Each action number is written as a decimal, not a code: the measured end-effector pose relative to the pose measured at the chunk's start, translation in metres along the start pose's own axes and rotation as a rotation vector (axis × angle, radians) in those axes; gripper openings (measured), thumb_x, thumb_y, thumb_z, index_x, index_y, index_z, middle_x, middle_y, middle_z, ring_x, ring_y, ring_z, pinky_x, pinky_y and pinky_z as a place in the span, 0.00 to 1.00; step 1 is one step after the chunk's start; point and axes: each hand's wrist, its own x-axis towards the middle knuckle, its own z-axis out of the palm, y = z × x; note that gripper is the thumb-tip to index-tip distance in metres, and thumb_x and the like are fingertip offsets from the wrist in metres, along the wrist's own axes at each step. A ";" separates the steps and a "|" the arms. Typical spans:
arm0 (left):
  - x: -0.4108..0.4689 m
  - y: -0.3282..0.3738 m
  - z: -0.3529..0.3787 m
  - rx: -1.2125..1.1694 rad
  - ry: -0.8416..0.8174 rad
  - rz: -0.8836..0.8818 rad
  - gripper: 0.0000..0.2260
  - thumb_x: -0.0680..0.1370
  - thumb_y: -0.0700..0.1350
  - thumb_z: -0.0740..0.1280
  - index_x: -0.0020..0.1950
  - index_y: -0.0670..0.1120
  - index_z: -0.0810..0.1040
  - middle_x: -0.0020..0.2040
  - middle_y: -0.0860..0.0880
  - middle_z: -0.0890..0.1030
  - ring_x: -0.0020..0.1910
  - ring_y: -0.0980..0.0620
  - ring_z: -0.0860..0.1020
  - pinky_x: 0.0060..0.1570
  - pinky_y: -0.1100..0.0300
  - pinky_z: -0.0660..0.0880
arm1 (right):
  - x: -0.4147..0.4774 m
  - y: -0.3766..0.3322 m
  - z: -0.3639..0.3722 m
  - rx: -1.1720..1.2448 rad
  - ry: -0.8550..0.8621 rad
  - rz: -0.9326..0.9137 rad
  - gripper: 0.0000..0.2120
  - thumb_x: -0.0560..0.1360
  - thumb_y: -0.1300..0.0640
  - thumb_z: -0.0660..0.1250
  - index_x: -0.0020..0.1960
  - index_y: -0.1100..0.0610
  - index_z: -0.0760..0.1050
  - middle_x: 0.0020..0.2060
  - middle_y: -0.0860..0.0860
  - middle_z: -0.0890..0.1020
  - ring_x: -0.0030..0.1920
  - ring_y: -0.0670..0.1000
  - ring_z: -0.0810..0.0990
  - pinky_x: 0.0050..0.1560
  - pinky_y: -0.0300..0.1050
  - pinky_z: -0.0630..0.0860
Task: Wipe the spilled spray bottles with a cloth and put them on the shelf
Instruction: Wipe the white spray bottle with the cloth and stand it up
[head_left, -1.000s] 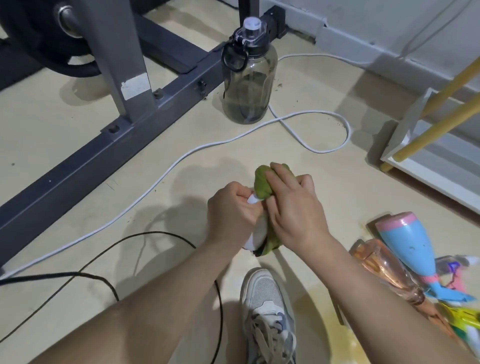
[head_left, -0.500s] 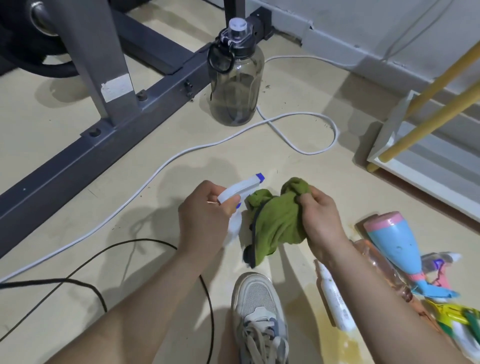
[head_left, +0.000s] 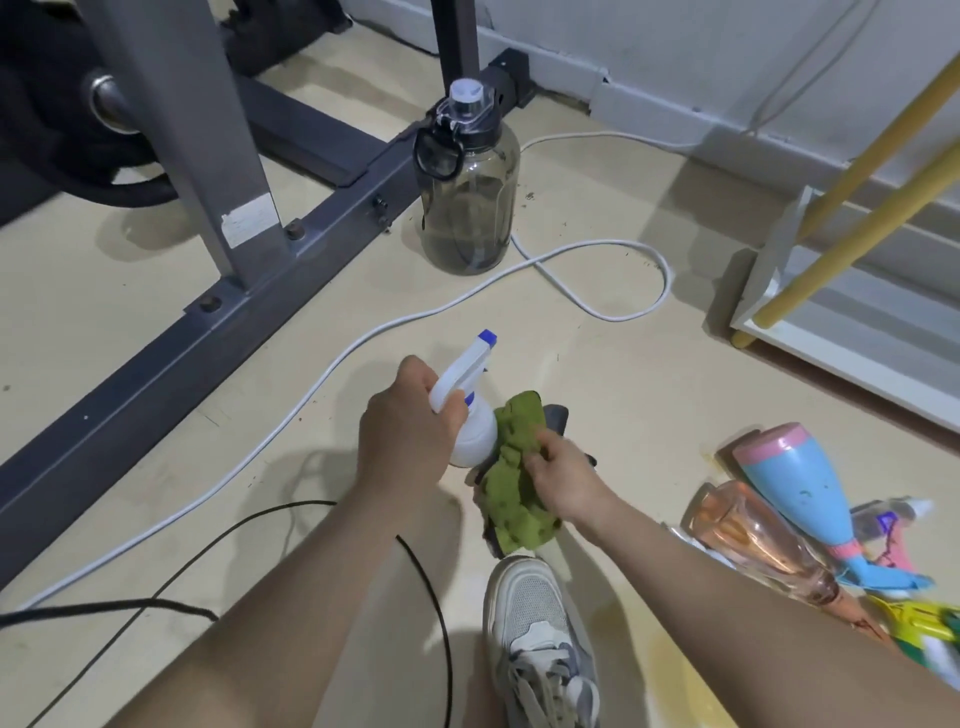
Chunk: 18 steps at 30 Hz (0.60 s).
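**White spray bottle in the left grip, cloth pressed to its side**

Head view. Held just above the beige floor (head_left: 623, 395), near the centre: a small white plastic spray bottle (head_left: 470, 434) with a blue nozzle tip. Left grip (head_left: 410, 436) clamped round its neck and trigger head, fingers curled. Right grip (head_left: 558, 475) pinched shut on a crumpled green terry cloth (head_left: 514, 493), which touches the bottle's right flank. Long axis of the bottle tilted: round body low and near, nozzle pointing up, far and slightly right. Head and upper body bare of cloth. Smooth, opaque and glossy in look; wet or dry, cannot tell.

Judged mid-wipe, with the nozzle end yet to be covered.

At far right, a white shelf with slanting yellow poles (head_left: 831, 358), well apart from both grips and lying right and far of the bottle. Right grip the nearer one to it, but busy with the cloth; left grip already holding the bottle, so likely a reach across to the right for stowing.

At near right, on the floor: a light-blue bottle with a pink band (head_left: 800, 483) lying on its side, a clear pink bottle (head_left: 748, 535) just beside it, more coloured ones at the edge.

Far centre, a dark translucent water jug (head_left: 470, 208); across the floor, a looping white cable (head_left: 363, 338).
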 end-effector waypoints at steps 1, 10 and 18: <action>0.002 0.003 -0.002 0.008 -0.030 -0.019 0.11 0.75 0.51 0.68 0.47 0.46 0.70 0.38 0.50 0.78 0.38 0.45 0.76 0.34 0.56 0.68 | -0.005 -0.008 -0.010 0.139 0.051 0.024 0.15 0.81 0.61 0.56 0.62 0.55 0.76 0.54 0.57 0.84 0.54 0.58 0.83 0.60 0.54 0.78; -0.027 0.068 -0.090 0.104 -0.205 0.012 0.14 0.75 0.51 0.67 0.59 0.50 0.74 0.50 0.52 0.78 0.49 0.48 0.78 0.45 0.57 0.72 | -0.118 -0.116 -0.112 0.495 0.166 -0.036 0.08 0.82 0.60 0.62 0.57 0.60 0.78 0.45 0.58 0.84 0.42 0.57 0.83 0.45 0.50 0.80; -0.139 0.196 -0.166 -0.584 -0.470 0.263 0.16 0.76 0.47 0.72 0.62 0.49 0.73 0.46 0.50 0.81 0.41 0.56 0.80 0.38 0.61 0.75 | -0.279 -0.229 -0.194 0.228 0.196 -0.285 0.04 0.77 0.65 0.69 0.45 0.58 0.76 0.43 0.58 0.84 0.44 0.57 0.84 0.51 0.54 0.82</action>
